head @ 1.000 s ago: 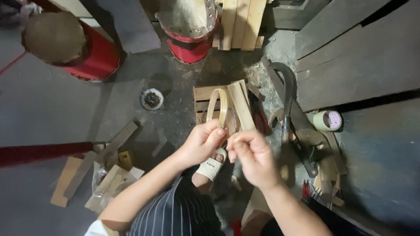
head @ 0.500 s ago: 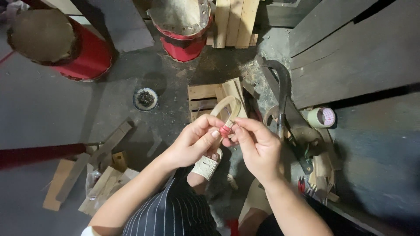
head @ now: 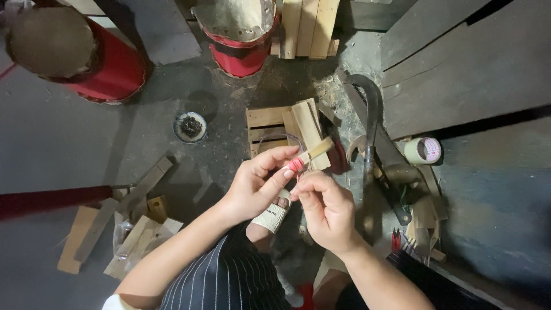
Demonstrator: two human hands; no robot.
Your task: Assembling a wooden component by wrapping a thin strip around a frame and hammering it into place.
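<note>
Small round metal dish [head: 190, 126] left of low slatted wooden stool [head: 270, 129]; curved steel saw blade [head: 370, 115] right of it. White tape roll [head: 423, 150] further right. Flat wooden offcuts [head: 109, 221] lower left.

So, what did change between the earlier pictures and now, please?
The thin wooden strip, earlier bent into a loop above the hands, now sticks out short and straight from the red binding. The left hand and right hand have closed in around that binding. The small wooden crate, curved saw and tape roll stayed in place.
</note>
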